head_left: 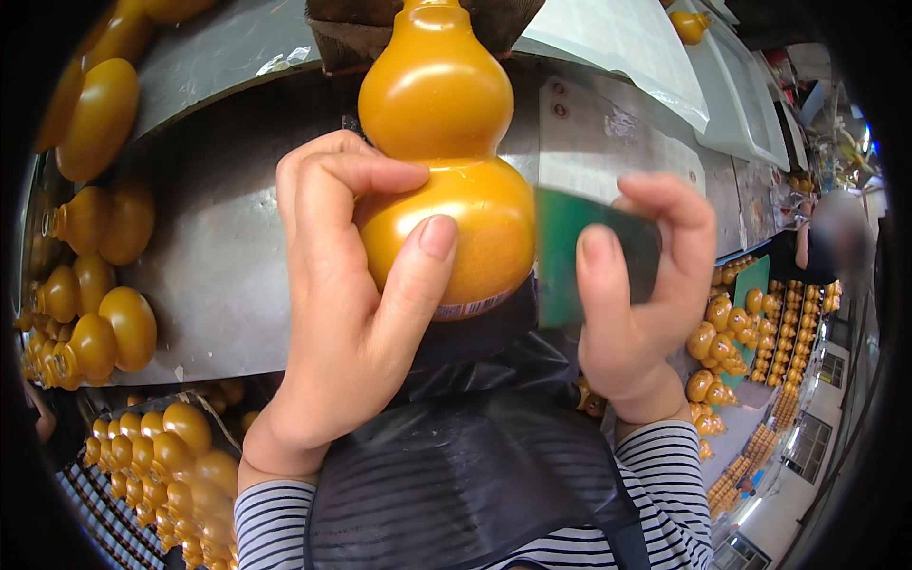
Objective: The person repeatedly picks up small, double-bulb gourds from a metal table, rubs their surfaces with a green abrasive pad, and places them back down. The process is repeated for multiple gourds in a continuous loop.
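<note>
A glossy amber gourd-shaped bottle (442,85) stands in the middle, its narrow neck toward the far side and a barcode strip along its near base. My left hand (351,256) is closed round the lower bulb, with fingers at the waist and thumb across the side. In my right hand (646,285) is a flat green pad (560,256), pinched between thumb and fingers. The pad's left edge is right beside the lower bulb; whether it touches cannot be told. Motion slightly blurs the right hand and pad.
A grey metal bench (218,237) spans the view, with a brown block (342,33) behind the bottle. More amber gourd bottles (123,323) stand at left, on a rack (171,446) below, and on the right. A white tray (731,95) sits far right; another person (836,242) is beyond.
</note>
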Demonstrator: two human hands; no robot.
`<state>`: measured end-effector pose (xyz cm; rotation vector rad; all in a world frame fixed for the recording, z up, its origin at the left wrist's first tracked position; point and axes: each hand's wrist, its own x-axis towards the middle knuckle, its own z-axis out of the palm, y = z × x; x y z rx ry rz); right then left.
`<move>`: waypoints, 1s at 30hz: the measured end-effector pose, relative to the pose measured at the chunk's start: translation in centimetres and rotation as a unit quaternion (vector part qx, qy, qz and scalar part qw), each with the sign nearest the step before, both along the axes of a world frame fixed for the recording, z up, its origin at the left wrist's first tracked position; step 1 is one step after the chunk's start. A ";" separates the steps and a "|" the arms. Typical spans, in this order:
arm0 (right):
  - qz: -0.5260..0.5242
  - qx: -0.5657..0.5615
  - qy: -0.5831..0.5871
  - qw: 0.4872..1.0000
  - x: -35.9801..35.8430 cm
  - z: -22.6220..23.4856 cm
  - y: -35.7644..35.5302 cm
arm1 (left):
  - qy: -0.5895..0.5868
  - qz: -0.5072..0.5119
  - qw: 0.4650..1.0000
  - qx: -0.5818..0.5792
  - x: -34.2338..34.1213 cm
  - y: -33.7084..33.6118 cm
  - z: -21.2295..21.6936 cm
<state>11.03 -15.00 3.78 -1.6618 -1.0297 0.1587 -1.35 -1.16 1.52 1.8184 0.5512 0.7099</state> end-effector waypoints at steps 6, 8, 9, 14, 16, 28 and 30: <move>0.015 -0.010 -0.098 0.995 0.1 -0.6 -0.2 | 0.002 -0.030 0.999 0.012 -0.2 0.5 0.2; 0.012 -0.010 -0.076 0.997 -0.3 -0.5 -0.6 | 0.012 -0.031 0.997 0.071 -0.3 0.4 0.2; 0.001 -0.009 -0.092 0.996 -0.5 -0.4 -0.7 | 0.014 -0.038 0.997 0.064 -0.4 0.6 0.2; -0.049 -0.028 -0.228 0.972 -0.4 -0.5 -1.3 | 0.007 -0.076 0.997 0.020 -1.0 1.7 0.1; 0.062 -0.043 -0.297 0.952 -0.9 0.2 -1.8 | -0.007 -0.079 0.996 0.037 -1.2 1.9 -0.3; 0.063 0.045 -0.398 0.914 -4.6 -0.9 0.7 | -0.060 -0.099 0.993 -0.014 -1.4 2.7 -0.4; 0.063 0.021 -0.409 0.910 -4.7 -0.5 0.9 | -0.062 -0.098 0.993 -0.014 -1.4 2.6 -0.4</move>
